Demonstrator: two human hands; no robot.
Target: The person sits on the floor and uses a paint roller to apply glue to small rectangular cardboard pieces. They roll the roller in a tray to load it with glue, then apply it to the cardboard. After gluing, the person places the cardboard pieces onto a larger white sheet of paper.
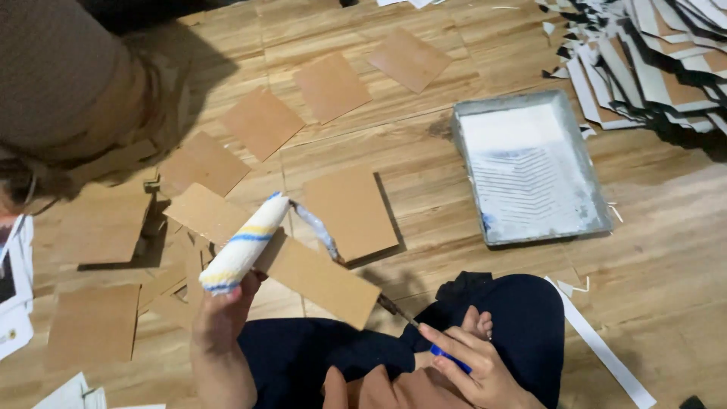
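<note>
- Right hand [466, 362], nearest the camera, pinches the roller's blue handle [451, 358] over the lap.
- Left hand [221, 312] is closed under the paint roller [244, 244], held above a brown card [288, 254].
- Judgement: steady both ends; keep the sleeve off the floor [666, 250].
- Paint tray [594, 189] sits ahead on the right.

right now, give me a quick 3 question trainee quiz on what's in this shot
1. True or false: the paint roller rests in the paint tray.
2. Which hand grips the roller's blue handle? A) left hand B) right hand C) neither
3. What colour is the paint in the tray?

Key
1. False: the left hand touches the roller sleeve, held above a brown card.
2. B: the right hand.
3. White.
</note>
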